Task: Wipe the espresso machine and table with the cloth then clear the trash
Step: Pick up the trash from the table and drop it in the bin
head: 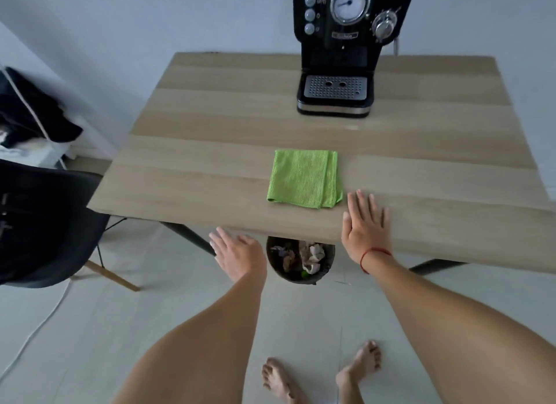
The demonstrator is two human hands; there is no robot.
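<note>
Reaching is my next call: the folded green cloth [304, 179] lies flat on the near half of the bench [195, 151], just ahead and to the left of my right hand [365, 232]. That hand is spread flat over the bench edge, fingers [359, 203] straight and slightly apart, holding nothing. My left hand [237, 253] is open too, but off the bench, so I judge the right hand nearer. The cloth is almost square. The espresso machine [346, 51] stands at the far side, and the waste bin [301, 259] sits under the bench.
</note>
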